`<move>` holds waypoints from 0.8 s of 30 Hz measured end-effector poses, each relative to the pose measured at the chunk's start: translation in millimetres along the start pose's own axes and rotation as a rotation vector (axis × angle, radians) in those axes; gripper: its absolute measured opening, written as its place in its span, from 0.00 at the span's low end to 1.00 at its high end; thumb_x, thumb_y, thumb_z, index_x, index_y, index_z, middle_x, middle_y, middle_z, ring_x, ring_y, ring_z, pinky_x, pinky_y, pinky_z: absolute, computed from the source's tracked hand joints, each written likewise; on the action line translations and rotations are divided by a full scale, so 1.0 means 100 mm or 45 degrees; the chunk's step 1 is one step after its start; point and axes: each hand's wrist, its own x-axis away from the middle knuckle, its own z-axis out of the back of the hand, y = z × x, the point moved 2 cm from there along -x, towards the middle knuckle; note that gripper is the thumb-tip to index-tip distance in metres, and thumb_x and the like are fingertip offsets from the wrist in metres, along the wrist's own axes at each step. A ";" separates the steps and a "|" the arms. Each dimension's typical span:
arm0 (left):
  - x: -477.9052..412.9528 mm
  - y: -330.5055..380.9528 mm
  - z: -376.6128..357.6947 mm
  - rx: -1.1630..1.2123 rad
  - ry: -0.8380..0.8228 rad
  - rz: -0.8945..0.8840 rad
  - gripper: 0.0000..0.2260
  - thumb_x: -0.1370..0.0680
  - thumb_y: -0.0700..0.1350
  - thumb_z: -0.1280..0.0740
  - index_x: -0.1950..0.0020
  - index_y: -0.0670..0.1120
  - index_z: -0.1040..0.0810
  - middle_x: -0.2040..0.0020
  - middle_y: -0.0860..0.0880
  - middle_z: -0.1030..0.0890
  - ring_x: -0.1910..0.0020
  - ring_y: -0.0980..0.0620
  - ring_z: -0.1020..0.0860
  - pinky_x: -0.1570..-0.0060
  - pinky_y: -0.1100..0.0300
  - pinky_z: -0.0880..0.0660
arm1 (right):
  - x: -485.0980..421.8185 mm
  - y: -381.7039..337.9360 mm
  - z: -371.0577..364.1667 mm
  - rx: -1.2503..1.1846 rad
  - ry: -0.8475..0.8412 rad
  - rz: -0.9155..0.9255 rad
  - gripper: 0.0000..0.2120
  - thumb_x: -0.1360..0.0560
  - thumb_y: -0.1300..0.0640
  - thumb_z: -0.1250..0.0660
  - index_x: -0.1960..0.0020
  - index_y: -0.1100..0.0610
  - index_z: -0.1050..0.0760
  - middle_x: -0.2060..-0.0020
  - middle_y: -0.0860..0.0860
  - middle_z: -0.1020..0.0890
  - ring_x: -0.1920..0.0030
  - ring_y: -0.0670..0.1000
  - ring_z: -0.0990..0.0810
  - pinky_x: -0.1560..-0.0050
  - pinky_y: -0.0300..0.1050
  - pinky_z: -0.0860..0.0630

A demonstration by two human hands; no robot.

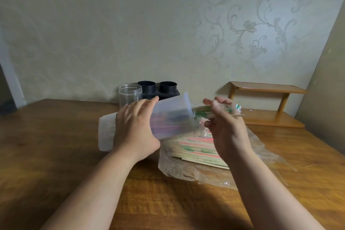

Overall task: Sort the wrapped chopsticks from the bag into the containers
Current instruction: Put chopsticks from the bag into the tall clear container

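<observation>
My left hand (134, 130) grips a long translucent plastic container (171, 115), tipped on its side with its open mouth facing right. Coloured wrapped chopsticks show faintly inside it. My right hand (225, 127) pinches a bundle of green-printed wrapped chopsticks (201, 113) right at the container's mouth. Below both hands a clear plastic bag (186, 170) lies flat on the wooden table (56, 155), with a stack of red- and green-wrapped chopsticks (194, 147) on it.
A clear round jar (128, 93) stands at the back of the table. Beside it sits a black holder with two round cups (158, 88). A small wooden shelf (268, 106) stands at the back right against the wall.
</observation>
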 end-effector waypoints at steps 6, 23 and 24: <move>0.01 0.01 -0.02 -0.017 -0.030 -0.011 0.45 0.41 0.41 0.26 0.24 0.51 0.36 0.32 0.51 0.30 0.33 0.50 0.35 0.29 0.52 0.45 | 0.03 -0.05 -0.02 0.172 0.366 -0.060 0.14 0.20 0.54 0.40 0.61 0.51 0.21 0.66 0.50 0.18 0.65 0.51 0.24 0.65 0.46 0.31; 0.02 0.00 -0.04 -0.033 -0.027 -0.003 0.45 0.42 0.42 0.28 0.25 0.52 0.35 0.33 0.51 0.29 0.34 0.51 0.35 0.29 0.53 0.46 | 0.10 0.16 -0.08 0.985 -0.066 0.195 0.19 0.16 0.51 0.45 0.26 0.51 0.32 0.32 0.44 0.26 0.32 0.45 0.28 0.38 0.39 0.32; 0.02 0.00 -0.04 -0.041 -0.023 -0.012 0.45 0.43 0.42 0.28 0.25 0.51 0.34 0.33 0.50 0.29 0.35 0.50 0.35 0.30 0.53 0.46 | 0.10 0.17 -0.08 1.006 -0.099 0.177 0.19 0.16 0.51 0.45 0.26 0.50 0.32 0.32 0.44 0.26 0.32 0.45 0.29 0.37 0.40 0.32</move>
